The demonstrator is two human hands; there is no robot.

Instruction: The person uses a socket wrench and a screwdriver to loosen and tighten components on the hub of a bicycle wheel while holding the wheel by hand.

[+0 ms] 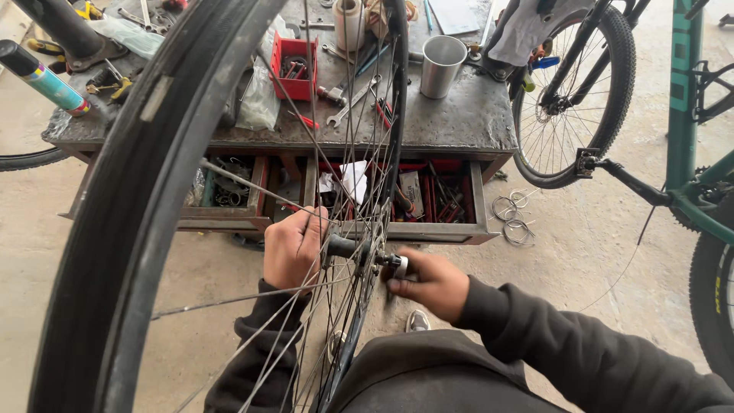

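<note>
A: Concrete floor [596, 252], steel desk [466, 122] behind with both drawers pulled open. Where's the work?

B: Bicycle wheel [153, 199] upright, tyre on, right in front of the person and between the arms. Hub [359, 248] is centre frame, low.

A: Grip state?

B: Left hand [294, 248] is wrapped shut on the left axle end. Right hand [428, 283] pinches the small silver nut [399, 265] on the other end, fingers closed on it.

A: Doing it well?

B: My read: lock the axle with the left so only the nut turns, keep the rim steady, fingers clear of the spokes [336, 153].

A: Around it?

B: Spanners [355, 99], red parts bin [294, 67] and metal cup [442, 65] on the desk. Spray can [42, 76] far left. Other bikes [581, 84] on the right.
</note>
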